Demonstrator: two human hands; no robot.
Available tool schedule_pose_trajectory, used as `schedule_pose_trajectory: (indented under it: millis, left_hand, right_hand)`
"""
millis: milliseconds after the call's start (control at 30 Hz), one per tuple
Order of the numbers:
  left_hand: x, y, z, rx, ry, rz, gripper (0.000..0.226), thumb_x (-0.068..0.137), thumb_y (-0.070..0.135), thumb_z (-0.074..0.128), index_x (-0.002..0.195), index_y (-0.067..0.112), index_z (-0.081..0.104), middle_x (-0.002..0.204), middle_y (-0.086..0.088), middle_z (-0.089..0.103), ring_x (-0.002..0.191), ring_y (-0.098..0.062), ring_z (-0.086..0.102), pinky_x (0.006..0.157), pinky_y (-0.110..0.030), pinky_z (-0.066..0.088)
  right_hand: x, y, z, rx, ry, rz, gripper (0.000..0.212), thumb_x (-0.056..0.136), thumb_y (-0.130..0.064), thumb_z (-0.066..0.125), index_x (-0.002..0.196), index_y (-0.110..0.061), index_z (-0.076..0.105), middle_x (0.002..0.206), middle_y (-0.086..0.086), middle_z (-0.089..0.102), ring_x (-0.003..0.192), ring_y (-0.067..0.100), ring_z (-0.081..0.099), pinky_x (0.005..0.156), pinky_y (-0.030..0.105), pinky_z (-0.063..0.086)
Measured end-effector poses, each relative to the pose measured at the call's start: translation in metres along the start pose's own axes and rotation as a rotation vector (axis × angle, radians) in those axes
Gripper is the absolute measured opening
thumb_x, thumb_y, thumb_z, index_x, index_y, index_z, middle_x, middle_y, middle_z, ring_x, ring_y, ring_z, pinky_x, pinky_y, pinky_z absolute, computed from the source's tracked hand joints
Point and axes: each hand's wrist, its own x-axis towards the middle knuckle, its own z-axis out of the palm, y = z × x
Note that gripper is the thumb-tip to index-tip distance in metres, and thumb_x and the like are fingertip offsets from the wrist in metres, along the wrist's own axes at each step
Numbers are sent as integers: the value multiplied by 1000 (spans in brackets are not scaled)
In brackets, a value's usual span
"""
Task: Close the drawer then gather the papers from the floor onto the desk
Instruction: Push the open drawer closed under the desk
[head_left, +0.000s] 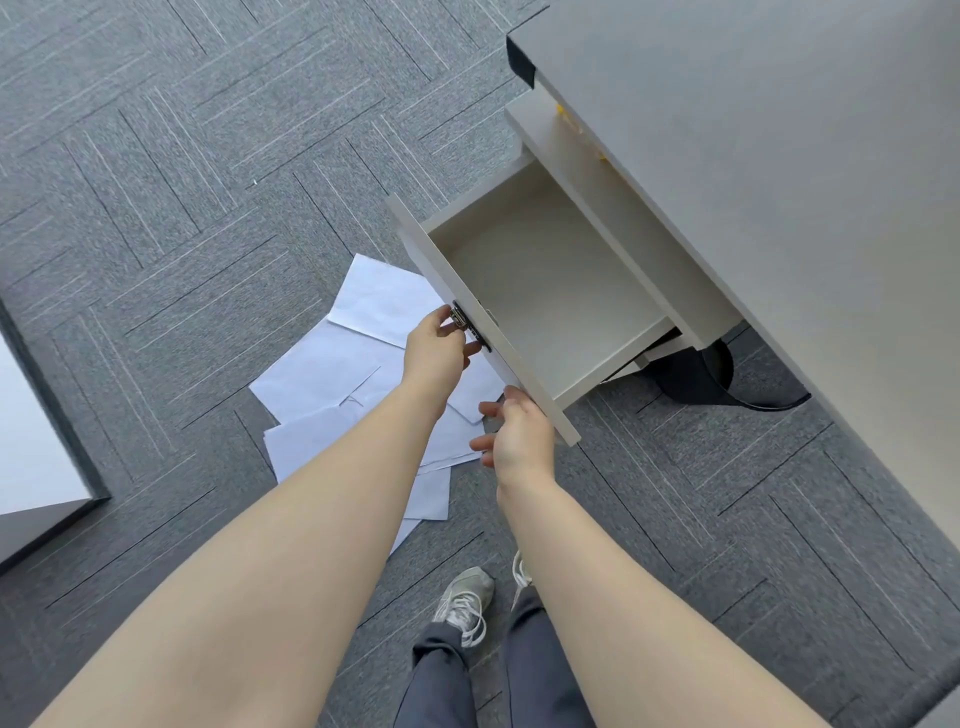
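Head view: the drawer (545, 291) stands pulled out from under the tabletop (753, 156), nothing inside. The left hand (436, 348) pinches the metal handle (460, 316) on the drawer front; the right hand (517, 434) – fingers loosely spread – touches the front's near end. Papers (337, 374) lie overlapping on the carpet (156, 182) just below the drawer.

The arms and drawer (545, 291) hide parts of the papers (332, 374).
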Motion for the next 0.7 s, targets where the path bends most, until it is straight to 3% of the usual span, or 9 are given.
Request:
schedule_pose_trajectory:
  millis: [367, 567, 700]
  left_hand:
    - [15, 16, 54, -9, -3, 34, 61, 88, -4, 29, 143, 21, 40, 128, -1, 63, 93, -17, 72, 83, -30, 49]
    - [22, 26, 76, 5, -65, 72, 64, 90, -7, 29, 147, 20, 35, 132, -4, 60, 90, -20, 70, 80, -30, 47]
    - [29, 29, 91, -2, -97, 89, 59, 95, -3, 35, 148, 22, 33, 134, -3, 58, 88, -19, 70, 77, -27, 46]
  right_hand:
    - [35, -32, -33, 50, 23, -31, 40, 100, -24, 35, 136, -20, 51, 110, 1, 69, 39, 9, 50, 48, 26, 37]
    - [55, -49, -51, 67, 32, -64, 38, 101, -21, 34, 134, -19, 52, 105, 3, 69, 33, 6, 47, 42, 22, 35]
    - [68, -56, -62, 30, 62, -126, 36, 101, -24, 37, 132, -17, 55, 97, -2, 69, 32, 6, 47, 51, 26, 38]
